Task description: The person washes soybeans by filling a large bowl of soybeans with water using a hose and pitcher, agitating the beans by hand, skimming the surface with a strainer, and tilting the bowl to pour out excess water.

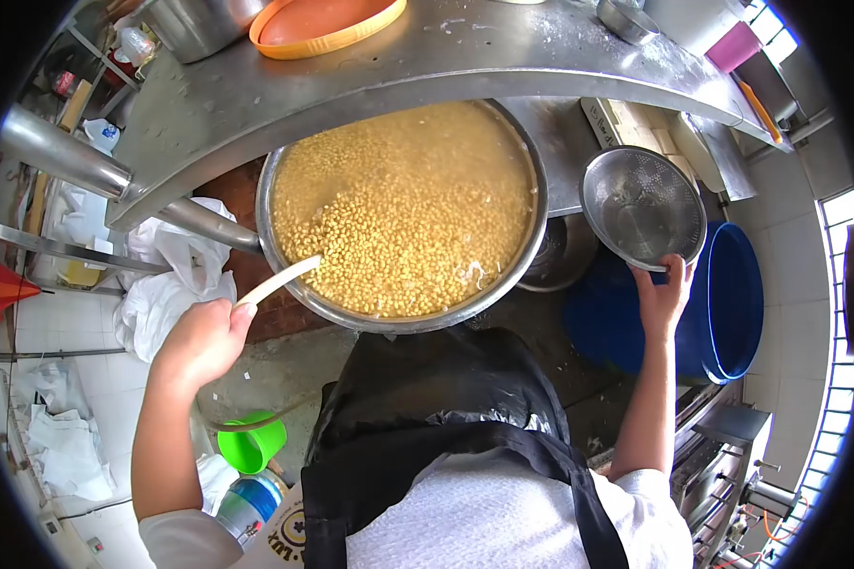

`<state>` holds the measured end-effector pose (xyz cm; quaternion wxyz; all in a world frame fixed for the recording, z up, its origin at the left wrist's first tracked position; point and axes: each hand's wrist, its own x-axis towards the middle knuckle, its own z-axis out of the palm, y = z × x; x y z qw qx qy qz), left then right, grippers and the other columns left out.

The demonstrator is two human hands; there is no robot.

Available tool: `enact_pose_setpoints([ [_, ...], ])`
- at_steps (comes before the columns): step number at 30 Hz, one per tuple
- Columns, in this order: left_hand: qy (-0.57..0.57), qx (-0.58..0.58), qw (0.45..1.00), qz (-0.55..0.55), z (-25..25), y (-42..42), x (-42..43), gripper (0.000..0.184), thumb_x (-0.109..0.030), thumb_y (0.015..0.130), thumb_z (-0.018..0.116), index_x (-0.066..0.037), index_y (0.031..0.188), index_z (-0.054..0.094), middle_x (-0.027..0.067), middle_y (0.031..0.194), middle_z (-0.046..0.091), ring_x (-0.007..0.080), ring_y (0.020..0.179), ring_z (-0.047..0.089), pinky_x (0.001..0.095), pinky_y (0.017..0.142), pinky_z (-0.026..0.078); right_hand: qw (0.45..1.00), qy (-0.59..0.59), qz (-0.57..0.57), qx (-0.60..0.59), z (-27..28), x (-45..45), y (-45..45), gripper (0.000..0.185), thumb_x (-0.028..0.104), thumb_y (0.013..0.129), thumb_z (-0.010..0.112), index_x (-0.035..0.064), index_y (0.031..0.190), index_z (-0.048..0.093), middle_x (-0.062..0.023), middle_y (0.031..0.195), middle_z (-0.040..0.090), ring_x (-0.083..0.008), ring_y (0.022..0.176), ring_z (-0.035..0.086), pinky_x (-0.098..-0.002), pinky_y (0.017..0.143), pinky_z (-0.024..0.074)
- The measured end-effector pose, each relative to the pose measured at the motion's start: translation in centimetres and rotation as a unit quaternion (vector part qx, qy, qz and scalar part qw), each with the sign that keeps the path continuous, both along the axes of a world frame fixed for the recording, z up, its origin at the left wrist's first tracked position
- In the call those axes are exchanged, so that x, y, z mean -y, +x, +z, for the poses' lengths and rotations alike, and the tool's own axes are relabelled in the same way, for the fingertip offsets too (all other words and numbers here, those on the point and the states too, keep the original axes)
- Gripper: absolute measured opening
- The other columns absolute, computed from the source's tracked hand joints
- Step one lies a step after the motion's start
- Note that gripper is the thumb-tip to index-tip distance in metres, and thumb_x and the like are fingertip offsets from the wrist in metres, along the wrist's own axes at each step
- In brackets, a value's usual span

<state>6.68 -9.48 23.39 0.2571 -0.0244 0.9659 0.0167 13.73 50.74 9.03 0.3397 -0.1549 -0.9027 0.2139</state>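
Note:
My left hand [202, 343] is closed around a cream-coloured hose [283, 279], whose tip reaches over the near left rim of a large metal basin [410, 324]. Yellow kernels or beans [399, 251] fill the basin, under cloudy liquid toward its far side. On the right, my right hand [662, 296] grips the near rim of a perforated metal colander [643, 204], holding it tilted beside the basin. No food shows inside the colander. Below my left forearm curves a tan tube [242, 426]; the forearm hides whether it joins the hose.
A steel shelf [427, 57] overhangs the basin's far side, bearing an orange tray [327, 27] and metal pots. A blue barrel [736, 303] stands below the colander. White plastic bags [176, 251] lie left of the basin, with a green bucket [252, 443] on the floor below.

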Motion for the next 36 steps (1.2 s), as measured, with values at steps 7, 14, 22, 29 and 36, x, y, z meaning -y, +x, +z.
enact_pose_setpoints([
  [7,-0.012,0.042,0.996,-0.076,-4.4,-2.6,-1.4,0.052,-0.039,0.108,0.051,0.008,0.103,0.074,0.0319,0.093,0.072,0.0489,0.091,0.071,0.0571,0.085,0.055,0.999,0.04,0.0,0.024,0.3,-0.7,-4.8,0.052,0.031,0.076,0.094,0.0076,0.104,0.057,-0.0188,0.121,0.057,-0.043,0.105,0.061,-0.0519,0.088,0.0529],
  [14,0.046,-0.025,0.998,-0.043,-10.1,-6.1,-5.3,0.051,-0.039,0.109,0.048,0.006,0.11,0.072,0.0317,0.097,0.072,0.0489,0.099,0.07,0.0565,0.091,0.053,0.991,0.049,-0.001,0.127,-3.1,-1.1,-9.8,0.056,0.038,0.076,0.092,0.0066,0.106,0.058,-0.0297,0.159,0.036,-0.0506,0.124,0.059,-0.0533,0.093,0.0574],
  [22,0.112,-0.176,0.978,0.006,-13.7,-8.8,-7.2,0.045,-0.04,0.11,0.05,0.002,0.105,0.068,0.0302,0.097,0.073,0.0493,0.097,0.07,0.0579,0.09,0.053,0.976,-0.054,-0.049,0.207,-8.6,0.6,-14.3,0.061,0.042,0.079,0.09,0.0033,0.116,0.061,-0.0291,0.139,0.051,-0.0486,0.112,0.065,-0.0531,0.094,0.057],
  [29,0.117,-0.135,0.983,0.045,-13.0,-9.6,-7.3,0.049,-0.042,0.111,0.048,0.003,0.107,0.068,0.0304,0.101,0.073,0.0502,0.101,0.069,0.0571,0.092,0.053,0.956,-0.041,-0.015,0.29,-12.8,-1.4,-16.4,0.055,0.031,0.087,0.083,0.0039,0.131,0.063,-0.0229,0.121,0.068,-0.0431,0.106,0.069,-0.0505,0.097,0.0561],
  [36,0.133,-0.062,0.988,0.053,-10.7,-7.1,-7.9,0.052,-0.042,0.111,0.047,0.005,0.106,0.067,0.0311,0.102,0.072,0.0506,0.102,0.068,0.0575,0.091,0.052,0.932,-0.026,0.359,0.039,-0.8,18.2,-13.7,0.012,0.008,0.092,0.071,0.0024,0.102,0.07,-0.0199,0.109,0.072,-0.0397,0.098,0.07,-0.0467,0.083,0.0587],
])
